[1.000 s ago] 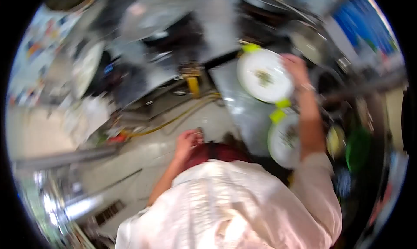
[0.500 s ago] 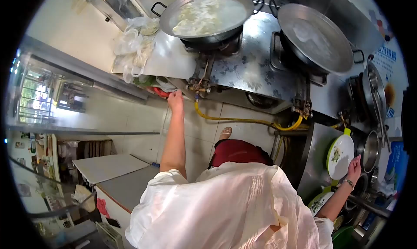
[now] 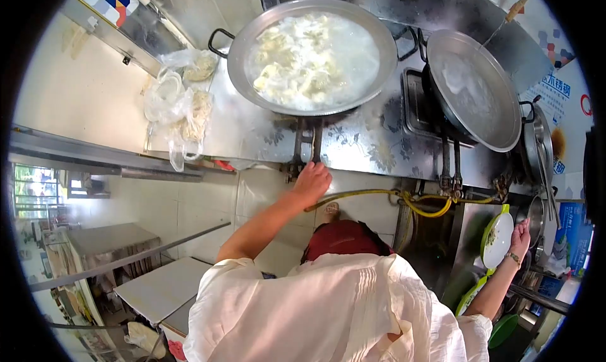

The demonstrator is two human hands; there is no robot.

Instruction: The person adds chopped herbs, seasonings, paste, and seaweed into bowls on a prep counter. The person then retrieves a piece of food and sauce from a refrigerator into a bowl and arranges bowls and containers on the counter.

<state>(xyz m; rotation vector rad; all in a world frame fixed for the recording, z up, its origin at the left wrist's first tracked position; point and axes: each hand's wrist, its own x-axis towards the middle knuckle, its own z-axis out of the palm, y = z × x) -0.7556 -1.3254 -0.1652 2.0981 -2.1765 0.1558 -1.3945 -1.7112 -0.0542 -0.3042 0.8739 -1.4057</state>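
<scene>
My left hand (image 3: 314, 180) is closed at the burner's gas valve (image 3: 295, 170) on the stove front, its curled fingers hiding part of the fitting. Above it, a large two-handled wok (image 3: 238, 71) holds cloudy bubbling water with pale, yellowish-white pieces of food (image 3: 278, 78). On the right, my right hand (image 3: 520, 237) has its fingers drawn together beside a metal pot (image 3: 537, 218). What those fingers grip, if anything, cannot be made out. A green-rimmed white pan (image 3: 499, 241) with green bits in it sits just left of that hand.
A second wok (image 3: 435, 46) of whitish water stands on the right burner. Clear plastic bags (image 3: 169, 97) lie at the counter's left end. A yellow gas hose (image 3: 360, 192) runs below the stove front. A white-topped table (image 3: 158, 288) stands at lower left.
My left hand has moved right, from beside the red item at the counter's left end to the gas valve. The view has shifted, showing more of the stove. My right hand stays by the pot.
</scene>
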